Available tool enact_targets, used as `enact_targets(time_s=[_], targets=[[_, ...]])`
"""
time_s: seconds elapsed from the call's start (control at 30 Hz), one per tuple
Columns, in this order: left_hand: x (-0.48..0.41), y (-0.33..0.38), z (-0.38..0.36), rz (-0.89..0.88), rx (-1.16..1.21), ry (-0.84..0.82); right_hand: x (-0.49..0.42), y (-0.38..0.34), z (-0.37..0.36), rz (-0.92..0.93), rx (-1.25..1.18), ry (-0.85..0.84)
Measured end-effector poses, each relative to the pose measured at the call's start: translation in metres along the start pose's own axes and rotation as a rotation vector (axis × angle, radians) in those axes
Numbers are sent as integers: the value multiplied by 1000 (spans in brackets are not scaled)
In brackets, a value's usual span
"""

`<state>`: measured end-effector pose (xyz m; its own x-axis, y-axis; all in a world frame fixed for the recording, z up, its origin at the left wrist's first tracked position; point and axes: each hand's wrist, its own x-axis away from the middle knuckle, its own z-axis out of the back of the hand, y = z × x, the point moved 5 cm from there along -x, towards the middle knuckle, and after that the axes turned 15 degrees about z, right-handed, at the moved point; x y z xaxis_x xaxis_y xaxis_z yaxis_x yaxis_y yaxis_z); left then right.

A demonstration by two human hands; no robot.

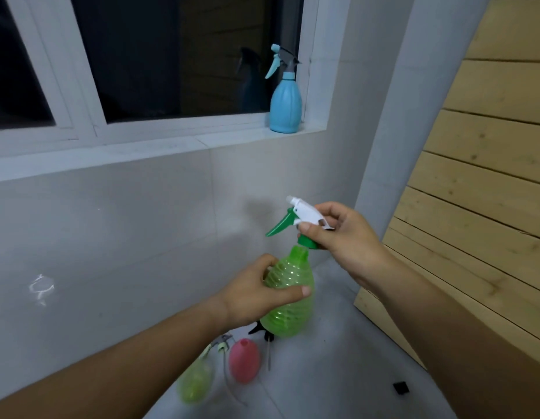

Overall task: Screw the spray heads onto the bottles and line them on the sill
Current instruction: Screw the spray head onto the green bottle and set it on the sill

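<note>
My left hand [256,293] grips a ribbed clear green bottle [288,309] around its upper body, held in the air. My right hand [344,237] holds a white and green spray head [302,220] at the bottle's neck, its green collar touching the bottle mouth and its trigger pointing left. A blue bottle [285,99] with a grey and blue spray head stands upright at the right end of the white window sill [160,146]. On the floor below lie a pink bottle [244,361] and a light green bottle [194,385], both without heads.
Loose spray heads with dip tubes lie on the grey floor: a pale one [222,347] beside the pink bottle and a black one [264,331] behind the held bottle. A wooden slatted wall [474,176] rises on the right. A small black piece [401,388] lies near it.
</note>
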<state>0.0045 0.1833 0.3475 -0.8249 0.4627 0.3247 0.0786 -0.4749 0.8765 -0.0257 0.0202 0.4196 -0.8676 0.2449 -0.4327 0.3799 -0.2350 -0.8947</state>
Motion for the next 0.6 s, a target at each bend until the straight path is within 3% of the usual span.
enact_targets(time_s=[0.2,0.6], targets=[[-2,-4,0,36,140,-70,9,6,-6,12,57,-168],[-10,-6,-1,57,36,-126,10,25,-1,6,174,-438]])
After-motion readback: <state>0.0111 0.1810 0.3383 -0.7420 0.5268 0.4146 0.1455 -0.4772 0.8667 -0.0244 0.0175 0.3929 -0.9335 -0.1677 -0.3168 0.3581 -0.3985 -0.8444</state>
